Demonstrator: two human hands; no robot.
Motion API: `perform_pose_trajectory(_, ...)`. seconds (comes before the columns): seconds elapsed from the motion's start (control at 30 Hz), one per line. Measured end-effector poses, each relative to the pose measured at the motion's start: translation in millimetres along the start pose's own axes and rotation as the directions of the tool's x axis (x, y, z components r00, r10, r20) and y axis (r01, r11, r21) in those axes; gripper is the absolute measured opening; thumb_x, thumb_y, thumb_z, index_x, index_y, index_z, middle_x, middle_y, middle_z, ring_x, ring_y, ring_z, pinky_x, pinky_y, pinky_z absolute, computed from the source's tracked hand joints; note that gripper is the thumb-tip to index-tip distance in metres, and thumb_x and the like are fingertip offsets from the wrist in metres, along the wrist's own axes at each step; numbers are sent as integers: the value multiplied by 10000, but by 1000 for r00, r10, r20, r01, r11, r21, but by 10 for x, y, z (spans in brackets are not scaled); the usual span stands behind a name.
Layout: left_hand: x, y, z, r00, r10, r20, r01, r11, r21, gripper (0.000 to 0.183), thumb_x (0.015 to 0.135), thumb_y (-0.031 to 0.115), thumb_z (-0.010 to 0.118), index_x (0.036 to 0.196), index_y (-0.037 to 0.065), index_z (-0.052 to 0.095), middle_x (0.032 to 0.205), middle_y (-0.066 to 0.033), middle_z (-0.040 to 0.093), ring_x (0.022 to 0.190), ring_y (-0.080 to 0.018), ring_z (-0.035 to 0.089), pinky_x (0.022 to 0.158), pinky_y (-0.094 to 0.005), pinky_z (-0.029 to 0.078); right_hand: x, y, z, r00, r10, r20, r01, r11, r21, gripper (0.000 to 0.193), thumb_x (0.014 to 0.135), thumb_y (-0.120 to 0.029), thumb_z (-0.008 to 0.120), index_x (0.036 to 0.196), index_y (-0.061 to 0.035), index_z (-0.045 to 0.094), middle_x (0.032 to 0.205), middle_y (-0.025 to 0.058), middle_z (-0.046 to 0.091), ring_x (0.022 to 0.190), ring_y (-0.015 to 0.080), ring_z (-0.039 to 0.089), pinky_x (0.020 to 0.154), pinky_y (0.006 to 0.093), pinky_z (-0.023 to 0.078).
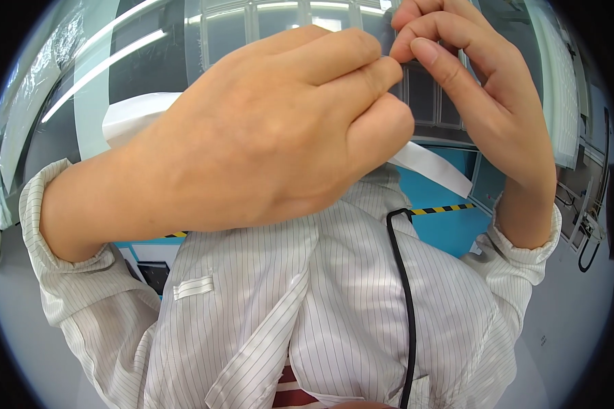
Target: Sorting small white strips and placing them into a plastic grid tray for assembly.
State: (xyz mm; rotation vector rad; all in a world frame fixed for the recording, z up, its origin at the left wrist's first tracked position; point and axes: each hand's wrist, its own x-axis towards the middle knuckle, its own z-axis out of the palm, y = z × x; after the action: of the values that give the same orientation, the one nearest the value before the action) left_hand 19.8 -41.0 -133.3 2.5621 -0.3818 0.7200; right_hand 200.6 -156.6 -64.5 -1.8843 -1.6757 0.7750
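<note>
My left hand (273, 129) is large in the foreground, back toward me, its fingers curled and closed. A smooth white strip (433, 168) comes out from behind it on both sides and hangs in the air over the table's near edge; where the fingers grip it is hidden. Up at the top right, my right hand (484, 88) has its thumb and fingers bent together in a pinch, almost touching the left fingertips. Whatever lies between those right fingertips is too small or too covered to make out.
Behind my hands, a clear plastic tray (423, 95) with several compartments lies on a dark surface. Clear film (44, 88) is at the left and a stack of translucent sheets (559, 88) at the right. Yellow-black tape (443, 209) marks the blue floor; a black cord (404, 293) hangs down my front.
</note>
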Motion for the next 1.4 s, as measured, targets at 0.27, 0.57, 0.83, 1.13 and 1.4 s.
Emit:
perform_pose_trajectory(0.27,35,-24,-12,998,8,68,-12,999,50,258,673,-27,707,877,-57,552,1085,-236,664,946,-373,671,767,-387,582,-52,94,0,1000,-10,7,10,1000,19,38,928,0,636,938,16,670,1058,134,580,922,203,590,803,305,485)
perform_pose_trajectory(0.57,42,58,-17,999,17,41,-17,1000,10,170,697,6,704,800,-59,586,976,-246,702,897,-361,712,682,-394,592,5,259,-42,998,-41,55,44,997,-58,113,838,22,742,902,-6,655,1050,134,582,934,232,604,819,308,487)
perform_pose_trajectory(0.83,-5,93,33,999,4,44,-6,999,49,188,710,75,713,797,-50,603,957,-244,710,907,-364,725,682,-382,600,-39,495,-37,985,-163,57,166,985,-52,91,893,-61,692,945,-30,624,1163,44,591,913,107,510,747,216,349)
perform_pose_trajectory(1.13,58,17,-30,1000,-16,-22,17,1000,5,212,684,10,747,856,-37,633,828,-156,649,716,-306,636,596,-364,512,-24,514,185,975,-164,-152,146,981,-126,72,922,-24,687,973,-6,639,1075,85,597,912,161,558,791,268,434)
perform_pose_trajectory(1.4,3,-25,-175,967,-248,-58,246,969,-30,154,800,-41,716,933,-4,647,752,-98,595,608,-262,550,547,-357,424,-158,285,9,975,-223,10,220,969,108,76,916,33,643,991,28,635,1045,83,639,920,158,586,778,273,441)
